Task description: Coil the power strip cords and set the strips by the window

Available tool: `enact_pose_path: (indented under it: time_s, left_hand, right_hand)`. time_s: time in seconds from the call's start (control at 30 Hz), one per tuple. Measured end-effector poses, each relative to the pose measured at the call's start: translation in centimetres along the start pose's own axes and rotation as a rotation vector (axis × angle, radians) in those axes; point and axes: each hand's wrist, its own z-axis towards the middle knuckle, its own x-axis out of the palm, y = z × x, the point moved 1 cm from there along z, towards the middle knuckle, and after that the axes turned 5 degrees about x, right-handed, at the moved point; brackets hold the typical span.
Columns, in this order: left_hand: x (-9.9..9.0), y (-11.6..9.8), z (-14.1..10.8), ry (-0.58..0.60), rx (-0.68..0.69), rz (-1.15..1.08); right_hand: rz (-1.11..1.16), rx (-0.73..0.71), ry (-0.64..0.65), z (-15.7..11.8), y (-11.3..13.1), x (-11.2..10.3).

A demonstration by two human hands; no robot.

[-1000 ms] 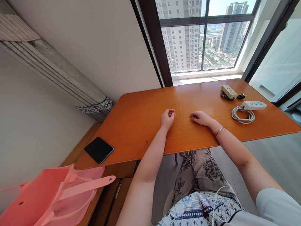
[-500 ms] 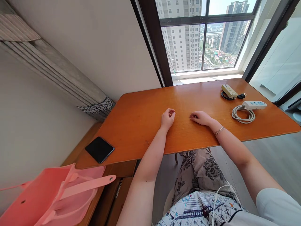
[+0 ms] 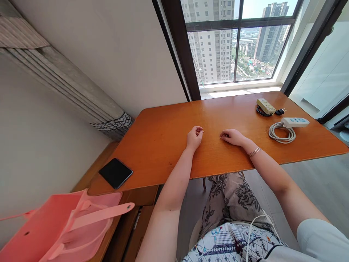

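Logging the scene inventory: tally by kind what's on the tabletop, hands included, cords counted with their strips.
Power strips: 2 (white strip, beige strip)
Tablet: 1
Hands: 2 (left hand, right hand)
Total: 5

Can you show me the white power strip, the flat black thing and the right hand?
White power strip (image 3: 296, 122): head view, on its socket face.
Flat black thing (image 3: 115, 173): head view, middle of its top.
Right hand (image 3: 232, 136): head view, back of the hand.
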Motion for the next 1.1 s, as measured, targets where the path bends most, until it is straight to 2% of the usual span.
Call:
enact_pose_path:
  time_s: [1.1]
  left_hand:
    - [-0.1, 0.3, 0.1, -0.008, 0.037, 0.011]
  right_hand:
    - [0.007, 0.026, 0.03, -0.13, 0.22, -0.11]
